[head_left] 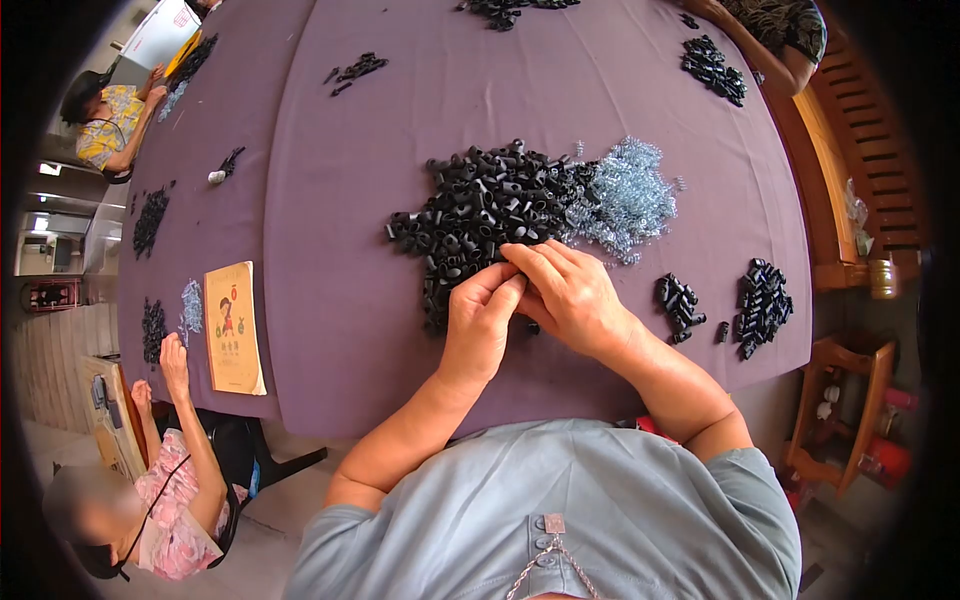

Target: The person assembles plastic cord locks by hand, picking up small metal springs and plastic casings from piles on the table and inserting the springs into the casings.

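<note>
One left hand (482, 318) and right hand (575, 298) meet, fingertips together, at the near edge of the black pile (485, 200), grip hidden; a stray knuckle could scatter it

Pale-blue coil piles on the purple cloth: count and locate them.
3: a large pale-blue coil pile touching the heap of black tubes, a small pile left of the tan illustrated booklet, another pile at the upper left. Others may be hidden.

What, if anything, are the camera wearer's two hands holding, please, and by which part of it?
It cannot be told: the left hand and right hand meet at the fingers, which hide anything small between them.
</note>
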A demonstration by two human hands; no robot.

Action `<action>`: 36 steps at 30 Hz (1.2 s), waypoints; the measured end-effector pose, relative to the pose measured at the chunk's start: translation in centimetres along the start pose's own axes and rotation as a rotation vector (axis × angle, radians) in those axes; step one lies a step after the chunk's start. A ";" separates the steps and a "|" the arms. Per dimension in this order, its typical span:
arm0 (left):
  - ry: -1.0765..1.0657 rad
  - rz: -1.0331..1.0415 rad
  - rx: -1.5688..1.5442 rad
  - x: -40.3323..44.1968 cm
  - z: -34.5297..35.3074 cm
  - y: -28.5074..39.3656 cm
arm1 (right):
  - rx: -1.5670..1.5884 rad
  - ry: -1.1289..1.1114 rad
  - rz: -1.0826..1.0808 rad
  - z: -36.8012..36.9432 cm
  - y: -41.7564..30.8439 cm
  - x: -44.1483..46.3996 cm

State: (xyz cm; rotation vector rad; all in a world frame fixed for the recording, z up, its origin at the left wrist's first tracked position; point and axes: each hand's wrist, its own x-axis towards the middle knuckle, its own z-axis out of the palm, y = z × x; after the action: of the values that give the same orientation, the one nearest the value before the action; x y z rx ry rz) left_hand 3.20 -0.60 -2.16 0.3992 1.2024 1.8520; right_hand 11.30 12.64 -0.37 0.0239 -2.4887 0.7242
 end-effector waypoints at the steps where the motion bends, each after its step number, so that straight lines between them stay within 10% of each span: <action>1: 0.015 0.029 0.014 0.0 0.0 -0.2 | -0.002 -0.012 0.005 0.0 0.0 0.0; 36: 0.020 0.010 0.024 -0.1 0.4 0.0 | 0.095 -0.083 0.061 -0.3 0.1 -0.1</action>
State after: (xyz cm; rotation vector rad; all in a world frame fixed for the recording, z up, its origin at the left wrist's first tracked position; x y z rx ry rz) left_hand 3.53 -0.43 -1.94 0.4011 1.2391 1.8555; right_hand 11.55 12.87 -0.28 0.0132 -2.5411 0.8829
